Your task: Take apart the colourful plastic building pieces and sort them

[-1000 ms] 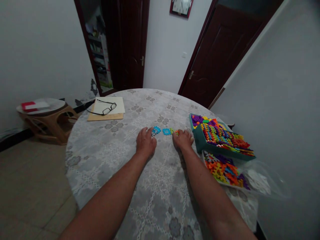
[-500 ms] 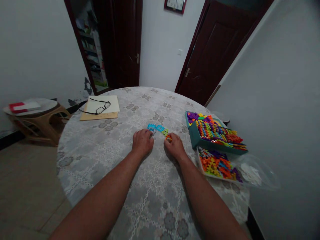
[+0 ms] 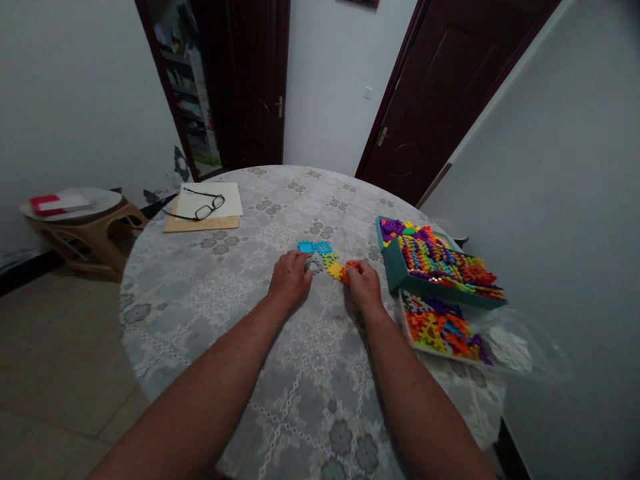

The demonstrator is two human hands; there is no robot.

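A small cluster of flat plastic building pieces lies on the table between my hands. My left hand (image 3: 291,279) has its fingers closed on the edge of a grey piece (image 3: 315,265). My right hand (image 3: 365,285) pinches an orange piece (image 3: 347,270) at the cluster's right end. A yellow piece (image 3: 335,270) sits against the orange one, and a lime-green piece (image 3: 329,259) lies just behind it. Two blue pieces (image 3: 314,247) are at the far side. Whether all the pieces are locked together I cannot tell.
Right of my right hand stand a teal box (image 3: 396,269) of sorted colourful pieces and a clear tray (image 3: 411,339) of loose ones, with a plastic bag (image 3: 537,350) beside it. Glasses (image 3: 204,212) rest on papers (image 3: 230,193) at the far left of the round table (image 3: 260,413).
My right hand has moved slightly right with the orange piece, and the yellow and grey pieces show more plainly. The view has tilted a little downward.
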